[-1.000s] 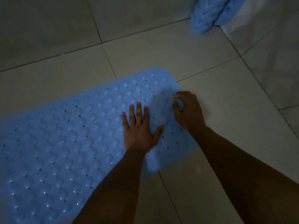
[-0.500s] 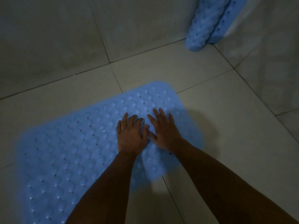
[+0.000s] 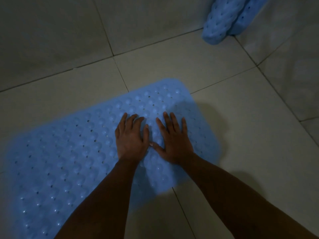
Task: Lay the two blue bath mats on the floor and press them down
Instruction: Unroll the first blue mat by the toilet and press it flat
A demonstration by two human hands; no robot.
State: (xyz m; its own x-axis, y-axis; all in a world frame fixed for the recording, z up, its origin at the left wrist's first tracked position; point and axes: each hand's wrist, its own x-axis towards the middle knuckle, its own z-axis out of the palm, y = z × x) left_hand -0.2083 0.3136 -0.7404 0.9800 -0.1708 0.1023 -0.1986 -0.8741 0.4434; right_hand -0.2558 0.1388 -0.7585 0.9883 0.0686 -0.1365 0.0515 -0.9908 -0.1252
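**Both hands now press the first mat flat**

The left hand (image 3: 132,138) lies flat on the soft blue rubber bath mat with bumps and little holes (image 3: 72,152). Its fingers are straight and hold nothing. The right hand (image 3: 173,139) lies flat just beside it, at 3 o'clock, fingers spread, holding nothing too. The two thumbs almost touch.

A second ago the right hand was curled at the mat's edge, pinching it. Half a second ago it came down next to the left hand. Now both palms push on the mat near its far end. I think this means the first mat is down and is being pressed on.

The mat looks bendy and bumpy, with round corners and rows of small holes. It lies flat on the smooth pale grey floor tiles (image 3: 241,135), which have thin dark lines between them.

At 1 o'clock, well apart from the hands, the second blue bumpy bath mat (image 3: 221,23) is folded up and leans in the corner. It is not laid down yet.
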